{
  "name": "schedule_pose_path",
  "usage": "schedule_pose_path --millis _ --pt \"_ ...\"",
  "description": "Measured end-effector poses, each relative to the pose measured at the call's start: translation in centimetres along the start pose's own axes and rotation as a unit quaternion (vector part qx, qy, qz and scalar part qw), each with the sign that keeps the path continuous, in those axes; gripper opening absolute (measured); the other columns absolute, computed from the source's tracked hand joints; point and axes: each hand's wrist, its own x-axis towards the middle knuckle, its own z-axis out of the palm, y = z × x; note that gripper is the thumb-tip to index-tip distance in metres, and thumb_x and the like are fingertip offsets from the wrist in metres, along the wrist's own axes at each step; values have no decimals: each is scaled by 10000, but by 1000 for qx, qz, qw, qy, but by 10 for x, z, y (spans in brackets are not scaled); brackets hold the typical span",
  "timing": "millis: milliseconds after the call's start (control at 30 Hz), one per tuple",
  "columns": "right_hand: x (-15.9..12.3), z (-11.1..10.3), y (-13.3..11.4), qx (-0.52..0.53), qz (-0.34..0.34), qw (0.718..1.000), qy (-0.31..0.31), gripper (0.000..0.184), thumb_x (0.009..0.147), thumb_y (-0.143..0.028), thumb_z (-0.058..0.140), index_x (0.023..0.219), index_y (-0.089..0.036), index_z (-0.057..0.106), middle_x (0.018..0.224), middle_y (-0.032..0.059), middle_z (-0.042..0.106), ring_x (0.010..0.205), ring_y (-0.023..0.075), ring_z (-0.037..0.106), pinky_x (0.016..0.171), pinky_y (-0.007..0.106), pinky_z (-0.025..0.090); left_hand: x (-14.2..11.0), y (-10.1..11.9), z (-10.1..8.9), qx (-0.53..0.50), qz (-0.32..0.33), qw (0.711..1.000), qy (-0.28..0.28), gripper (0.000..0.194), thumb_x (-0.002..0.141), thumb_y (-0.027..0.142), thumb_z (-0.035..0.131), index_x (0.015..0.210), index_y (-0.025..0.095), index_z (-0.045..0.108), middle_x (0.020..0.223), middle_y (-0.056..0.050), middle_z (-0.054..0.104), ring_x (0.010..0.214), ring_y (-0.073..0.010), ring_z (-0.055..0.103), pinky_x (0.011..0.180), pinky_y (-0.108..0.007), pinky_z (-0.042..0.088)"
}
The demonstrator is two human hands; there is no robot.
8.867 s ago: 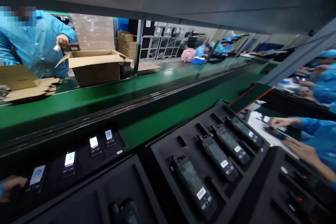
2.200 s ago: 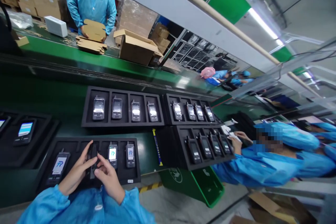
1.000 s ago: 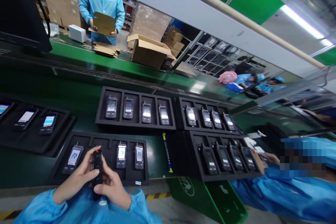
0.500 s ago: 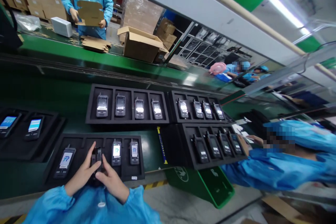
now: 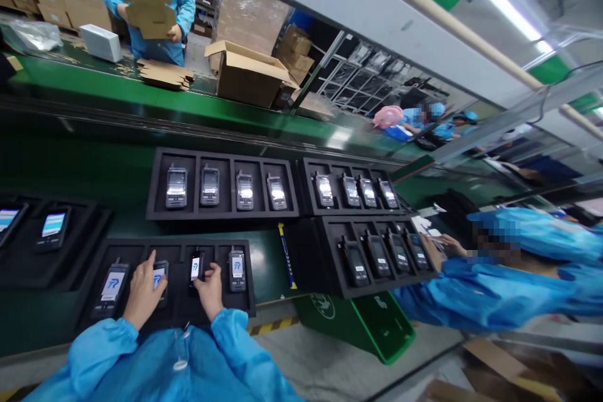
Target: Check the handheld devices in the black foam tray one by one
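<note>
My left hand is around a handset with a lit screen in the second slot of the near black foam tray. The thumb lies across its front and the index finger stretches up along its left side. My right hand pinches the right edge of another lit handset, which is turned partly on its side at the third slot. Handsets with a blue logo on screen lie in the two end slots, one at left and one at right. My left hand's remaining fingertips are hidden.
Beyond stand more foam trays of handsets, a left one and right ones. Stacked trays sit at far left. A green bin stands below the bench edge. One co-worker works at right; another holds cardboard across the line.
The handset held between both hands now rests in the second slot under my left hand. My right hand has moved right to the third handset and tilted it.
</note>
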Motion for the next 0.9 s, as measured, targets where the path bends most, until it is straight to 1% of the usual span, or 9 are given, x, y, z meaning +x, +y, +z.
schedule_pose_path --millis 133,233,300,367,467,567,667,800,900 --pt "1 2 -16 76 4 994 -74 379 615 -108 656 994 -127 673 889 84 708 872 292 694 809 381 570 -6 4 -3 -105 -25 994 -26 731 861 462 393 1464 49 371 1295 -221 504 1165 -327 562 1081 -503 423" --pt "-24 -4 -37 119 -35 984 -129 460 628 -149 669 1087 -125 693 928 75 708 847 256 678 766 345 566 -11 19 -3 -179 -70 980 -58 871 823 569 480 1501 50 307 1351 -246 500 1156 -320 603 1056 -482 462" --pt "-45 -12 -53 128 -67 976 -162 563 596 -183 734 1157 -159 702 964 55 681 823 231 647 721 316 553 -15 34 -9 -219 -89 968 -78 939 806 618 547 1534 100 258 1459 -225 457 1289 -302 542 1132 -441 402" --pt "-64 -24 -70 152 -92 962 -208 666 580 -232 800 1237 -214 695 1008 40 633 851 215 615 694 288 533 -20 52 -21 -274 -109 951 -90 913 829 620 569 1554 179 233 1555 -159 389 1405 -268 436 1206 -406 301" --pt "-78 -43 -92 240 -103 924 -280 692 681 -376 819 1343 -271 644 1071 37 589 902 195 593 721 279 507 -28 74 -44 -373 -150 911 -93 878 846 585 594 1561 240 221 1587 -103 364 1445 -258 377 1246 -415 210" --pt "-82 -55 -106 264 -121 920 -263 617 703 -515 853 1256 -282 709 1055 38 622 916 204 597 785 314 491 -37 86 -61 -419 -159 889 -92 896 823 571 632 1562 274 222 1589 -81 368 1434 -271 389 1254 -440 193" --pt "-84 -59 -114 271 -132 924 -236 627 682 -617 869 1198 -284 739 1148 65 627 1069 258 591 905 364 477 -43 90 -66 -436 -139 884 -94 921 788 580 676 1554 306 243 1596 -74 360 1453 -285 358 1257 -471 187" --pt "-92 -65 -123 302 -128 892 -311 854 627 -625 909 1361 -297 621 1327 74 554 1149 277 585 955 390 500 -47 94 -70 -434 -145 886 -81 929 769 588 701 1547 356 249 1597 -52 368 1457 -297 359 1238 -469 259" --pt "-97 -74 -133 262 -167 894 -322 808 680 -587 895 1378 -296 607 1359 63 574 1167 284 591 935 374 515 -48 99 -74 -410 -151 898 -54 931 761 604 707 1545 362 267 1580 -24 400 1446 -286 382 1203 -406 340"
